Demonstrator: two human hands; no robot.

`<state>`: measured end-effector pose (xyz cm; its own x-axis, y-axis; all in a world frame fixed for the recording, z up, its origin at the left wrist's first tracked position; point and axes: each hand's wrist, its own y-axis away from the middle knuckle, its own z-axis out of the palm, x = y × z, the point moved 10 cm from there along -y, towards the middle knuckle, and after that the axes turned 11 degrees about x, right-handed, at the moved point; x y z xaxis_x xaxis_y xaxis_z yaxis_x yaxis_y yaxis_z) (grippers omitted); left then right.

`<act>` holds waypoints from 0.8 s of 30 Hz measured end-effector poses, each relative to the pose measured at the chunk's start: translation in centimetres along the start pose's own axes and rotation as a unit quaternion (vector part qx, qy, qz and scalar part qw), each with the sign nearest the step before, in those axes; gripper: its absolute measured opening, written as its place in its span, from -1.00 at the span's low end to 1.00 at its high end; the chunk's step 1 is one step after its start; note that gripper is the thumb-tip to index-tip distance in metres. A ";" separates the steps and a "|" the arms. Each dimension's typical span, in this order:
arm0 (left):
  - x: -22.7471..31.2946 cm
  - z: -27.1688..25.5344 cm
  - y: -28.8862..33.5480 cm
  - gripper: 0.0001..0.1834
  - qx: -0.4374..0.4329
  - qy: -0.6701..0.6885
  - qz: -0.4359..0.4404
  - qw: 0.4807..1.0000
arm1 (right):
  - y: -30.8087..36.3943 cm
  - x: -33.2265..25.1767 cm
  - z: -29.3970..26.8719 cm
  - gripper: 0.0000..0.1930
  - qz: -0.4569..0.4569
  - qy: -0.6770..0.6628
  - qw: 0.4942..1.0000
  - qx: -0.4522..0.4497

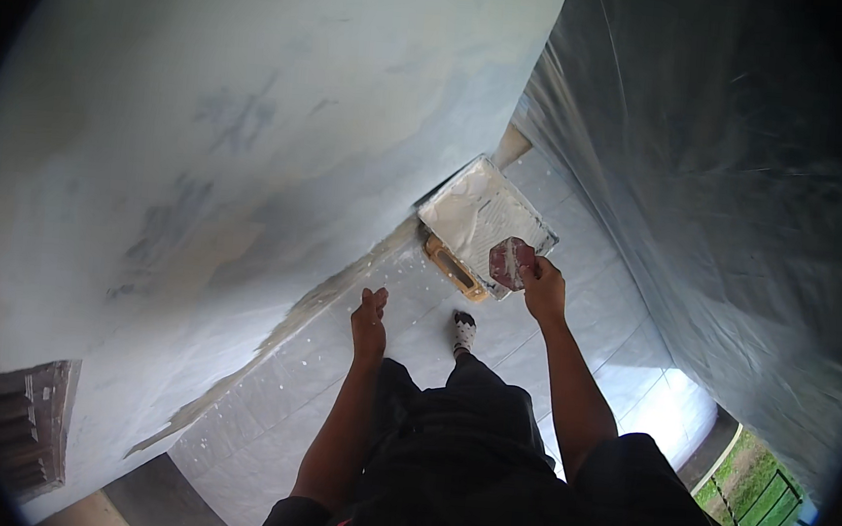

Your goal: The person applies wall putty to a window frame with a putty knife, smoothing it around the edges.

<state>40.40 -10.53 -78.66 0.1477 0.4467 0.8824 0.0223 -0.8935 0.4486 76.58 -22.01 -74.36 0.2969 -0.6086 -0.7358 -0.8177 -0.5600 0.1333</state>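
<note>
My right hand grips the edge of a flat reddish-brown scraper-like piece with cut corners and a whitish smear across it. It is held over the near right part of a paint tray coated with white paint or filler. From this view I cannot tell whether the piece touches the tray. My left hand hangs near the foot of the wall, fingers loosely bent and slightly apart, with nothing visible in it. Against the tray's near left side lies a yellow-orange frame-like tool with a dark middle.
A patchy white-grey wall rises on the left, with a brown slatted vent low down. Translucent plastic sheeting hangs on the right. Grey sheeting spotted white covers the floor. My socked foot stands near the tray. A railing is at lower right.
</note>
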 end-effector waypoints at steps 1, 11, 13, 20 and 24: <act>-2.5 1.2 0.1 -0.18 -0.004 -0.001 -0.037 0.999 | -0.7 2.2 0.0 -0.72 0.012 0.005 1.000 -0.006; -18.7 13.2 -1.7 0.02 -0.106 0.005 -0.218 0.970 | -3.9 10.7 11.7 -0.68 -0.057 0.184 0.971 -0.143; -20.6 14.9 -3.7 0.04 -0.101 0.036 -0.236 0.966 | -3.7 9.0 14.7 -0.64 -0.165 0.147 0.970 -0.101; -22.0 21.4 -6.4 0.15 -0.102 0.225 -0.311 0.918 | -1.4 10.1 20.6 -0.51 -0.320 0.260 0.911 0.021; -23.1 22.3 -6.5 0.19 -0.064 0.317 -0.357 0.876 | -0.1 10.3 21.3 -0.57 -0.314 0.236 0.919 0.042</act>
<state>58.90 -16.09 -105.11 -0.4378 0.8626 0.2532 -0.2317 -0.3804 0.8953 69.24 -16.23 -96.08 0.8876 -0.3678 -0.2773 -0.4415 -0.8510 -0.2845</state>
